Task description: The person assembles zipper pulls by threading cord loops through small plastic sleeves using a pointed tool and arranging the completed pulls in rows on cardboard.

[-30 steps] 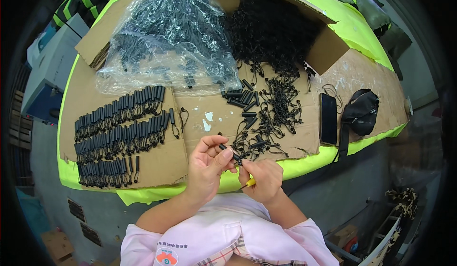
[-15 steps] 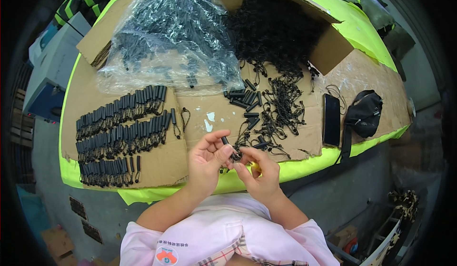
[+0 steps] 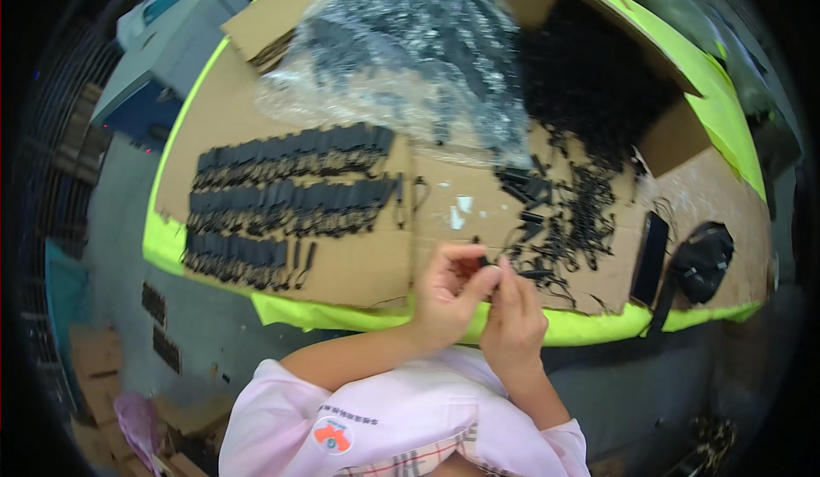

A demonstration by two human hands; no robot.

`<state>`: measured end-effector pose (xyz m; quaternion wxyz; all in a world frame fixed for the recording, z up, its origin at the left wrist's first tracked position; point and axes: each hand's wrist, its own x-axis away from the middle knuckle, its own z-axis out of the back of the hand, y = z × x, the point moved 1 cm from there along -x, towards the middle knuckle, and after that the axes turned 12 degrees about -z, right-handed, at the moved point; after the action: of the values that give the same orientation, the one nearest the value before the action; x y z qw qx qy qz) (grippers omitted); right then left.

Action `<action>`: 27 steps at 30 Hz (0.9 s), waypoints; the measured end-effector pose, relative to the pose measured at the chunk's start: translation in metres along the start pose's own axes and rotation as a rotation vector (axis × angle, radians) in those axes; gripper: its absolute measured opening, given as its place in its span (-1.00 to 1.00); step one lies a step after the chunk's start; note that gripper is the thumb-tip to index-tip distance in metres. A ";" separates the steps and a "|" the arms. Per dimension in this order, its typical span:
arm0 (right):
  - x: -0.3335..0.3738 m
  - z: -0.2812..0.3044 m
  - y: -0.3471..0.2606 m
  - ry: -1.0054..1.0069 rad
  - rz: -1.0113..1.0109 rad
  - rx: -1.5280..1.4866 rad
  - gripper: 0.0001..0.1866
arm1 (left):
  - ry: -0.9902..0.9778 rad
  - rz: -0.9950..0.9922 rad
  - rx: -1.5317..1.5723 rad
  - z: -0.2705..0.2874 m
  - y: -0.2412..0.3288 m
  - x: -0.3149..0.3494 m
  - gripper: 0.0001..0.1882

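Observation:
My left hand (image 3: 451,296) is closed, with a short black tube (image 3: 485,263) pinched between thumb and fingers. My right hand (image 3: 515,316) meets it from the right, its thumb and fingers pressed together at the tube's end. What the right fingertips hold is hidden and blurred. Both hands are above the front edge of the cardboard-covered table. Beyond them on the right lie loose black tubes (image 3: 524,187) and a tangle of black cord loops (image 3: 589,212). To the left, black tubes with cord loops (image 3: 290,208) lie side by side in three rows.
A clear plastic bag (image 3: 393,58) of dark pieces lies at the back. Beside it, an open cardboard box (image 3: 679,140) spills black cords. A black phone (image 3: 651,257) and a black pouch (image 3: 702,262) lie at right. Yellow-green cloth (image 3: 342,315) edges the table.
The whole view has swung, so the table appears further right and tilted. My hands have come closer together, and the right fingers have straightened and pressed together. The yellow bit at my right hand is now hidden.

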<state>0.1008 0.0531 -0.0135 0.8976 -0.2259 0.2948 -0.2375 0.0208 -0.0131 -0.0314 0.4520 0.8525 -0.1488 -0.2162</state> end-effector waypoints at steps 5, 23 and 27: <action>0.000 0.000 -0.006 -0.124 -0.024 -0.160 -0.46 | 0.008 -0.072 -0.085 0.024 0.016 -0.001 -0.71; -0.004 0.011 0.030 -0.088 -0.170 -0.095 -0.68 | -0.140 -0.645 -1.924 0.171 0.083 -0.016 -0.77; -0.009 0.024 0.070 0.029 -0.481 -0.192 -0.77 | -0.219 -0.616 -1.624 0.124 0.073 -0.022 -0.76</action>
<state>0.1302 0.1194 -0.0305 0.7855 -0.3702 0.2664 -0.4183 -0.0646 -0.1312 -0.0273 0.8242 0.2437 0.2456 -0.4484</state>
